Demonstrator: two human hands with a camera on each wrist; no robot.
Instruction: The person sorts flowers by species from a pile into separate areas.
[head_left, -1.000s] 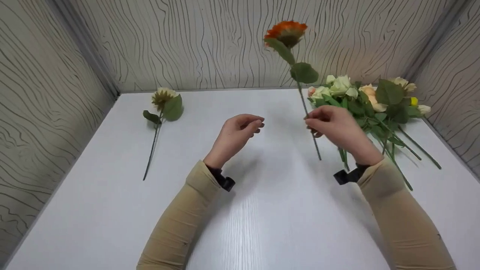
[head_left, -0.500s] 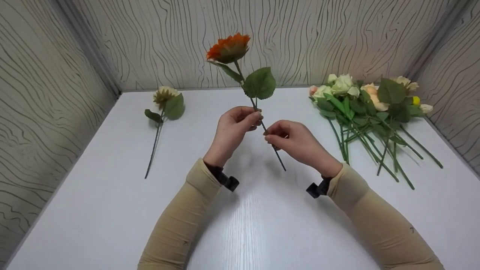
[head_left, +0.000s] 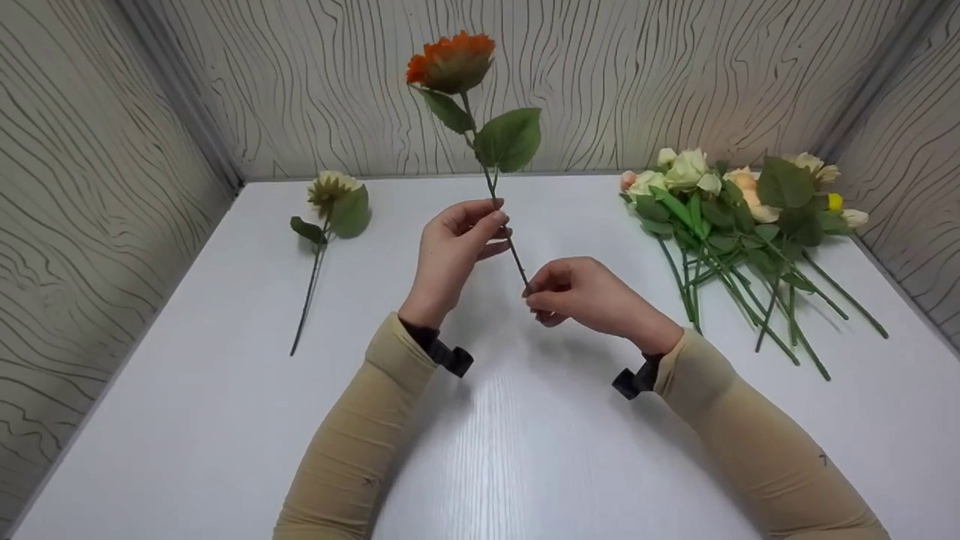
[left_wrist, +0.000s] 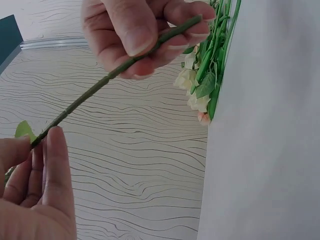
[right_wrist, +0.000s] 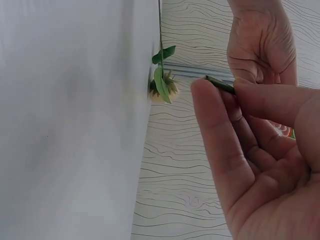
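An orange flower point(head_left: 454, 66) with two green leaves is held up in the air, its stem slanting down to the right. My left hand point(head_left: 454, 244) pinches that stem point(left_wrist: 90, 92) below the leaves, between thumb and fingers. Lower down, my right hand point(head_left: 581, 296) pinches the stem close to its cut end, which pokes out past the fingertips in the right wrist view. Most of the bloom is hidden behind the hands in that view.
A single cream flower point(head_left: 330, 191) lies on the white table point(head_left: 210, 420) at the left. At the back right lies a pile of cream and peach flowers point(head_left: 686, 171) with green stems pointing forward. Wood-grain panels point(head_left: 300, 90) wall in the back and sides.
My right hand has brought the orange flower leftward from beside the pile. My left hand has taken hold of its stem, and my right hand has slid down toward the stem's end.
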